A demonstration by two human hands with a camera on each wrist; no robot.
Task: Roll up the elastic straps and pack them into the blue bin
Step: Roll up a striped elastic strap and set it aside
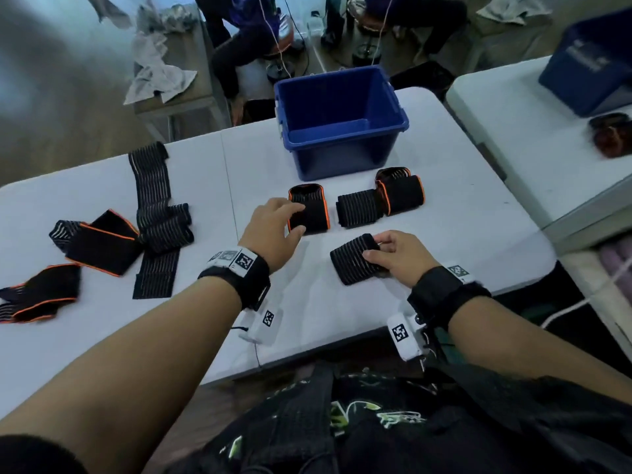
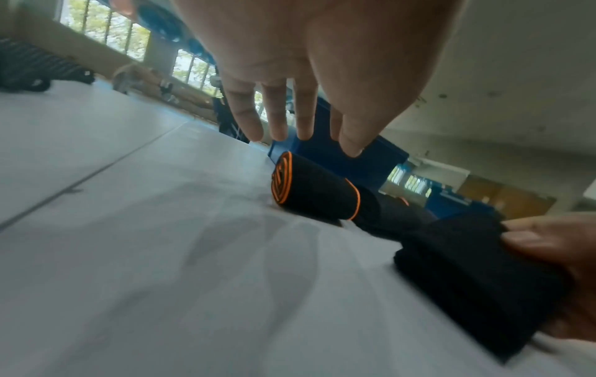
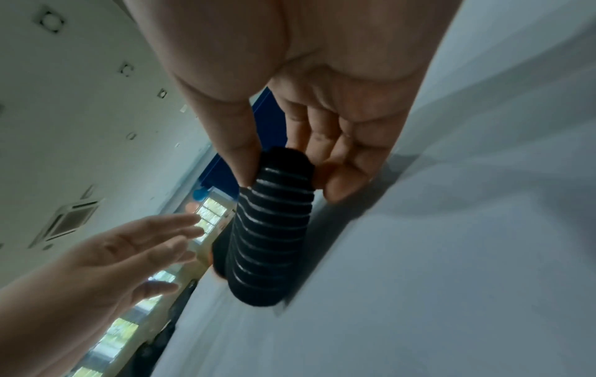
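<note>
White table (image 1: pixel 444 234), blue bin (image 1: pixel 342 131), wooden floor (image 1: pixel 85 131)

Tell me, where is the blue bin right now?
In the head view, the blue bin stands open at the table's far edge, just behind the rolled straps.

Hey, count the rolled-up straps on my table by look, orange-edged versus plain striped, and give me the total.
Orange-edged rolls: 2
Plain striped rolls: 2, the second held by the right hand
Total: 4
</note>
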